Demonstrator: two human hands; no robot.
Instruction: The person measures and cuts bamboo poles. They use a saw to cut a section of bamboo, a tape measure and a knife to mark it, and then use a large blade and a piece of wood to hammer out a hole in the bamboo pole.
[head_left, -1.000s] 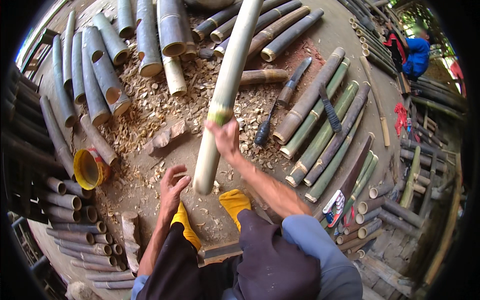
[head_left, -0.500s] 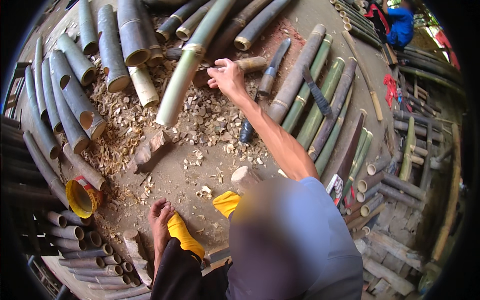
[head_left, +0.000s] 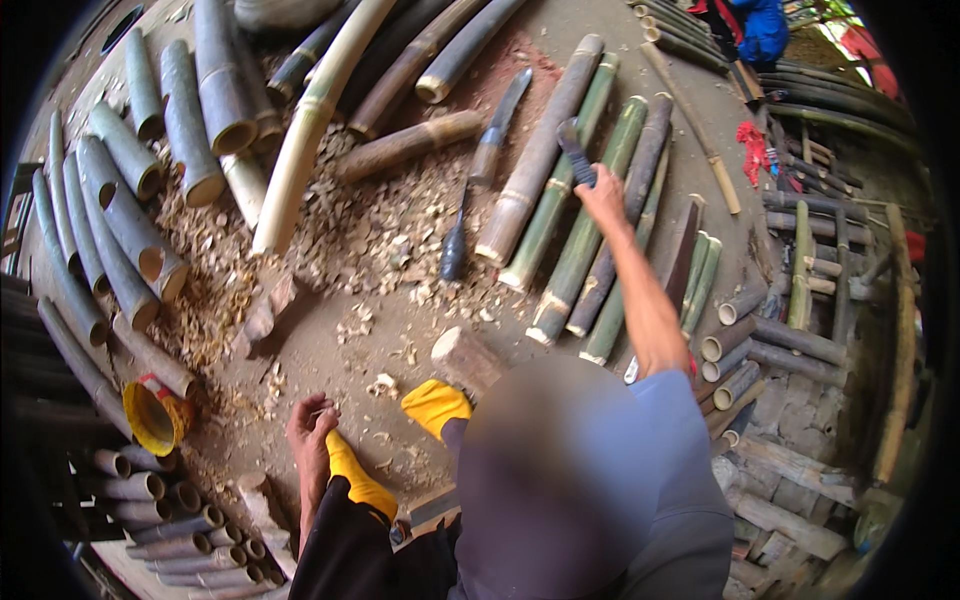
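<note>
My right grip wraps the handle end of the dark knife. This knife, directly ahead of the grip, lies across the bamboo poles; I think they raise it, so fingers can pass around the handle easily. Well apart to the left, the pale pole reaches the wood chips. My left grip is beside the yellow sock, fingers bent; wide or narrow, I cannot tell.
</note>
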